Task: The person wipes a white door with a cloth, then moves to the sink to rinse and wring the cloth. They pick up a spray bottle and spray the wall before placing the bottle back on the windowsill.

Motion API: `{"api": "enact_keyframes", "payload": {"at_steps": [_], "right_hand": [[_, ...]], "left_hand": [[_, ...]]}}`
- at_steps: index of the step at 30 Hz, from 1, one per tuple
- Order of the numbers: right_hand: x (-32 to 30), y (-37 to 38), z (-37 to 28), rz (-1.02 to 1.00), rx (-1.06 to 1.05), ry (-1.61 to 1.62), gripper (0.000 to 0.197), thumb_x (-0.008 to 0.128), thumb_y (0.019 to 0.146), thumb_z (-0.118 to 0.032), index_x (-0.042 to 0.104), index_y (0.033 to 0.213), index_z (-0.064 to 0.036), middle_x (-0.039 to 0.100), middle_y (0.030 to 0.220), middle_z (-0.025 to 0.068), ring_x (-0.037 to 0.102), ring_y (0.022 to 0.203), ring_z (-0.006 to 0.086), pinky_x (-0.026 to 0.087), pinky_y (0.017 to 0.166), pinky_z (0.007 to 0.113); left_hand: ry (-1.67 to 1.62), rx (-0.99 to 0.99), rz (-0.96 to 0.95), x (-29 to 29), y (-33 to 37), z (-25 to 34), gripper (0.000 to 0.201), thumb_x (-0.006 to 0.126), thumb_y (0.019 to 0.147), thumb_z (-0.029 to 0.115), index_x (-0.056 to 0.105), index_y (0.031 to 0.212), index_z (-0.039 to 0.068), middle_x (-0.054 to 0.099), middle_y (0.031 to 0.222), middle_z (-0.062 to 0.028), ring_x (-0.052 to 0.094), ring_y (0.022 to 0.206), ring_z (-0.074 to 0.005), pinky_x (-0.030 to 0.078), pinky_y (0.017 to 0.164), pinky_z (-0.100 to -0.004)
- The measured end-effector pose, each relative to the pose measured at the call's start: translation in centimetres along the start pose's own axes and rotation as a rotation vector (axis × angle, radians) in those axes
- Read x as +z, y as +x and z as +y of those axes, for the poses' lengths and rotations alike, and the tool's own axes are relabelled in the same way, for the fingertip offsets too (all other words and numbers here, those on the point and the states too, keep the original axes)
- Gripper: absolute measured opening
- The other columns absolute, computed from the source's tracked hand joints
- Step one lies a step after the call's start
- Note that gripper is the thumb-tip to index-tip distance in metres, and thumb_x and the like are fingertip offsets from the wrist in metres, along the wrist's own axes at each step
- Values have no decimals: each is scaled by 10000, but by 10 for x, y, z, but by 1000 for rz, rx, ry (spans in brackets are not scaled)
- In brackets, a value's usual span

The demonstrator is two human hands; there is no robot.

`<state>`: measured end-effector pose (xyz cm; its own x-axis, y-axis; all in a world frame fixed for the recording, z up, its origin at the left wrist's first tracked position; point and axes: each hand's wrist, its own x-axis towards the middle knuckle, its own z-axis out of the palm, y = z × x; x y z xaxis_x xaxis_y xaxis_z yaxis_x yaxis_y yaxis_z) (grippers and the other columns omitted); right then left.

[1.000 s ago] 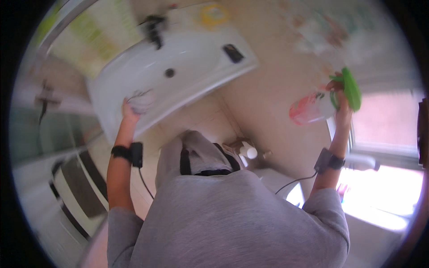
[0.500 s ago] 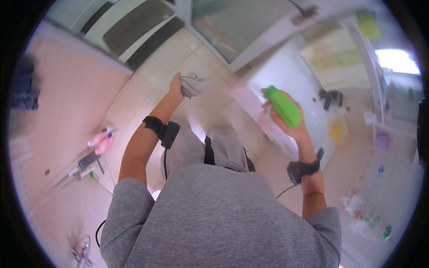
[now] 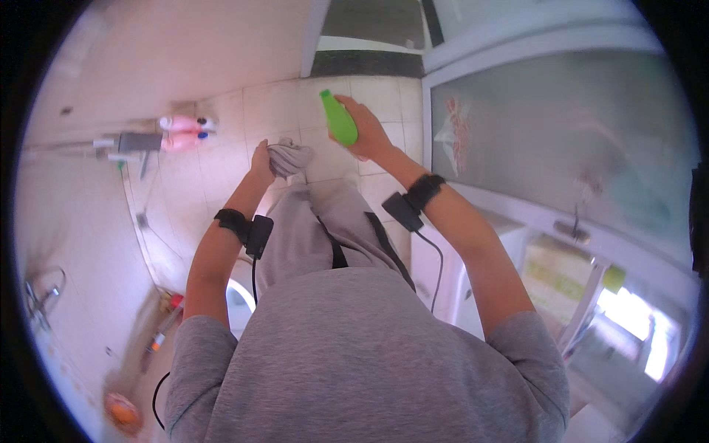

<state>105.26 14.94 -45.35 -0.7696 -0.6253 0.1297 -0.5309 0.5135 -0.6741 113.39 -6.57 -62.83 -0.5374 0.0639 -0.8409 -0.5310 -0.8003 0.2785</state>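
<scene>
Overall, the grey shirt (image 3: 362,354) of the wearer fills the lower middle of the view, bent over a tiled floor (image 3: 380,103). To the right stands a frosted glass panel (image 3: 532,125) in a white frame. The right arm (image 3: 473,244) runs from the lower right up and inward, its forearm slanting toward the centre over the floor. The left arm (image 3: 210,273) rises more steeply, bent at the elbow, its forearm leaning inward. At its end, the right hand (image 3: 368,131) is curled round the neck of a spray bottle; only its green head (image 3: 340,122) shows clearly, nozzle end pointing up and away, the body being hidden beneath. The left hand (image 3: 261,161), lower and apart from the right, is closed on the near edge of a bunched grey cloth (image 3: 290,158), which sticks out to its right; how tightly it grips cannot be told. Smallest noted: a black device (image 3: 402,211) strapped at the right wrist, another (image 3: 258,236) at the left, each trailing a cable.
</scene>
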Motion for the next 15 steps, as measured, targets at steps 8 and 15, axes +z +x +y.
{"api": "enact_keyframes", "payload": {"at_steps": [8,15], "right_hand": [[63,171,38,-143,1,-43,561,668,682,-230,410,1158,-80,577,953,185,541,900,373,439,745,432],[91,251,131,-346,-196,-56,596,691,665,-250,413,1164,-81,587,956,184,561,873,377,456,728,442]], "left_hand": [[-398,87,164,-33,-5,45,534,285,901,397,419,1191,-32,492,1200,-176,488,1108,-282,358,972,-412],[-795,289,269,-9,13,29,550,243,906,407,427,1191,-26,497,1192,-170,476,1117,-297,348,979,-412]]}}
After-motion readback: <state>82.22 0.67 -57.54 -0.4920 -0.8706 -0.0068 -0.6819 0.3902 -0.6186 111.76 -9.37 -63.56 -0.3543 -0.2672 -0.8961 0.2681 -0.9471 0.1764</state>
